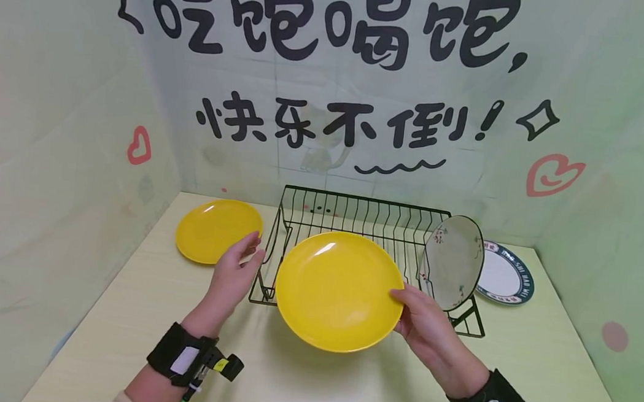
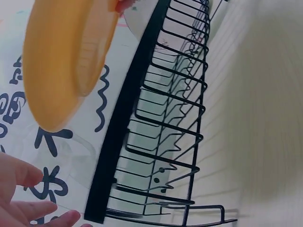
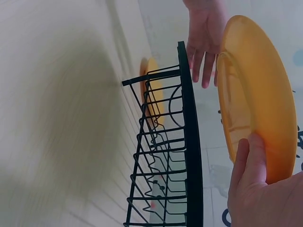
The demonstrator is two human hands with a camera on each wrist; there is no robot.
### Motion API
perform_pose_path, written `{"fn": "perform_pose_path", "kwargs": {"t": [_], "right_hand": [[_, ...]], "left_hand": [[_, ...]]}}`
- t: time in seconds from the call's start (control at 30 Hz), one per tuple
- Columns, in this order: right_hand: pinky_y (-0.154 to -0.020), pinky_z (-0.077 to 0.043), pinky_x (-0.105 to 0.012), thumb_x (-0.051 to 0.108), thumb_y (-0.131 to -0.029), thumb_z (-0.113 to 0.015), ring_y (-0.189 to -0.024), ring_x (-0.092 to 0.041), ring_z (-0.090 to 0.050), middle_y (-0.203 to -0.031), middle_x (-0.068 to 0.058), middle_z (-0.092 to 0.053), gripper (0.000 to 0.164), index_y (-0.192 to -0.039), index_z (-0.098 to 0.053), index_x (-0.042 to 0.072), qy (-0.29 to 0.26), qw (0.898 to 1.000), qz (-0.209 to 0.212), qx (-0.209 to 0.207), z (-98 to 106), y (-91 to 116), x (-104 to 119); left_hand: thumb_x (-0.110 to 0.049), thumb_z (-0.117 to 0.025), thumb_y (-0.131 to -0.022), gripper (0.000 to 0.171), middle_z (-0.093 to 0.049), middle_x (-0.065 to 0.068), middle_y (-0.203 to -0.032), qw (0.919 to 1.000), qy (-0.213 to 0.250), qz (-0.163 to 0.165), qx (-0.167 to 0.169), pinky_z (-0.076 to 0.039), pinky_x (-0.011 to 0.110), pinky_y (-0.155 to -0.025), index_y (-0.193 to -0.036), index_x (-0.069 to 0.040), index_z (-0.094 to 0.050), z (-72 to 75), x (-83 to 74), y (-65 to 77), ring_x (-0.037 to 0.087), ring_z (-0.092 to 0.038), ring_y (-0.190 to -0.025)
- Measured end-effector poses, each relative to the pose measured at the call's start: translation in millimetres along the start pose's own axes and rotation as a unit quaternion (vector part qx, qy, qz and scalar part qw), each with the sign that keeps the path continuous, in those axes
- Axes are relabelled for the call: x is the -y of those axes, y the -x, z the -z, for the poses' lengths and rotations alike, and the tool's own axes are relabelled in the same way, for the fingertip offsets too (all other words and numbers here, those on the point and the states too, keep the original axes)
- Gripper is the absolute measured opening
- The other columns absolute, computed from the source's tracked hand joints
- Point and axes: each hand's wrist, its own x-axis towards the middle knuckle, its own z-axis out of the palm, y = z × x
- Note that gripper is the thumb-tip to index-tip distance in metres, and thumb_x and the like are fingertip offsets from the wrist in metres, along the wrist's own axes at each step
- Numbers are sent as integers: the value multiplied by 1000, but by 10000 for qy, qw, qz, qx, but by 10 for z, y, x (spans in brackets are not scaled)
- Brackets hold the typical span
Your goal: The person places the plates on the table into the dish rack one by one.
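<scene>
The yellow plate (image 1: 339,294) is round, smooth and all one bright colour, with a white shine near the top and a soft glow lower down. In the wrist views it looks more orange, and its underside has a raised ring. It is up in the air in front of the black wire rack (image 1: 366,199), with a gap between the two. The right hand (image 1: 430,330) pinches its right edge, with the thumb on top and fingers underneath. The left hand (image 1: 234,278) is near the plate's left side but apart from it — its fingers are spread and a little bent, holding nothing. A second yellow plate (image 1: 215,231) lies on the desk (image 1: 144,301), behind the left hand. At the right end of the rack, a pale plate with small flowers (image 1: 453,264) stands tilted, with a thin dark rim. Partly hidden behind it is a white plate with a blue rim (image 1: 511,274). That rim has small white letters, which look partly like "HAO MEI"; the rest is too small to read. The cloth wall (image 1: 329,84) has big black Chinese words in two rows — 吃饱喝饱, and 快乐不倒! — with a wavy line below and a red heart (image 1: 556,176) on the right.
</scene>
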Motion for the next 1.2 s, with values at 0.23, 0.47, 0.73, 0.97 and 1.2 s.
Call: {"fn": "perform_pose_path", "kwargs": {"t": [0.23,0.47,0.73,0.97,1.2], "right_hand": [[-85,-53,-27,16,-99,-46,-96,-15,-65,-115,-1,-63,46,-142,-38,4,74,9999,-67,-83,9,20,-4],[-84,-53,-26,17,-99,-47,-95,-14,-65,-114,-1,-64,46,-142,-38,3,133,9999,-84,-40,19,36,-1],[-84,-53,-27,18,-99,-48,-95,-15,-65,-114,0,-64,47,-143,-38,4,161,9998,-69,-71,42,43,11],[-82,-54,-25,18,-99,-47,-92,-14,-66,-110,1,-66,48,-143,-37,4,232,9996,-48,-169,83,53,53],[-80,-53,-22,20,-100,-48,-88,-14,-64,-105,5,-66,52,-145,-32,2,370,9989,71,-279,182,101,176]], "left_hand": [[-19,-44,-101,51,-38,9,-149,9978,-500,266,330,-38,45,-105,-149,-9,-29,-116,99,-122,30,-39,-134],[-13,-43,-101,45,-53,15,-134,9979,-476,434,33,-46,38,-98,-145,-5,-36,-163,180,-228,27,-57,-117],[-11,-46,-100,41,-61,16,-122,9978,-134,638,147,-54,30,-84,-140,-5,-44,-163,239,-279,27,-61,-107],[-10,-48,-99,39,-63,15,-119,9972,-277,676,138,-55,27,-80,-137,-4,-48,-152,211,-309,27,-62,-103],[-9,-49,-98,38,-63,17,-119,9973,-264,663,142,-55,27,-79,-135,-3,-51,-138,201,-317,28,-62,-102]]}}
